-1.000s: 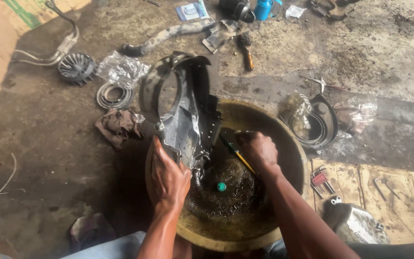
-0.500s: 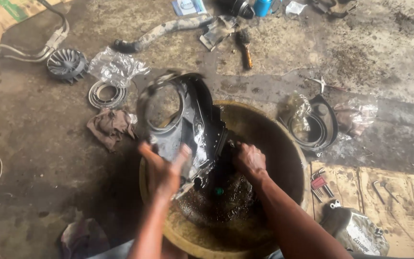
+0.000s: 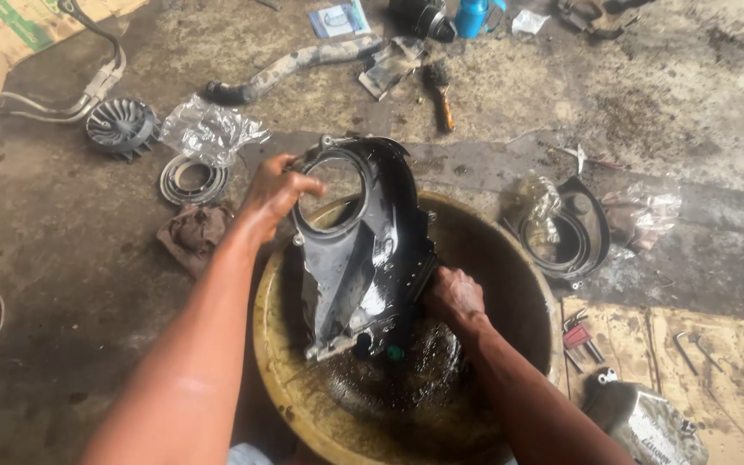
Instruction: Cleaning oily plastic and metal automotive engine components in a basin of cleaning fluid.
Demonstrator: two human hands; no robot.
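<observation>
1. Head view, centre: black plastic engine cover (image 3: 363,250), wet and shiny. Stands almost upright, round opening at 12 o'clock, lower end dipped into the basin.
2. Under it: wide yellowish basin (image 3: 262,331) on the concrete floor, with dark oily liquid (image 3: 411,383) pooled at 6 o'clock of the cover. Small green piece (image 3: 395,352) just at the cover's lower edge.
3. Left hand (image 3: 275,191) at 10 o'clock of the cover: closed around the rim of the round opening, fingers hooked over the edge, steadying the top.
4. Right hand (image 3: 454,294) at 4 o'clock of the cover: pressed against its side inside the basin. Fingers hidden behind the plastic, so cannot tell whether closed on anything.
5. Around the basin: brown rag (image 3: 193,234) at 9 o'clock, metal ring (image 3: 189,177) and finned fan wheel (image 3: 120,127) at 10 o'clock, crumpled clear bag (image 3: 211,129) near them, brush (image 3: 439,86) at 12 o'clock, hex keys (image 3: 577,336) on cardboard (image 3: 734,362) at 3 o'clock.
6. Step in hand, judging by the wet cover and the dirty liquid: washing the cover, with 1 hand bracing and 1 working low on the side.
7. For any next move: a firm 2-handed hold, since the plastic looks slick, and the lower end kept over the basin to catch drips.
</observation>
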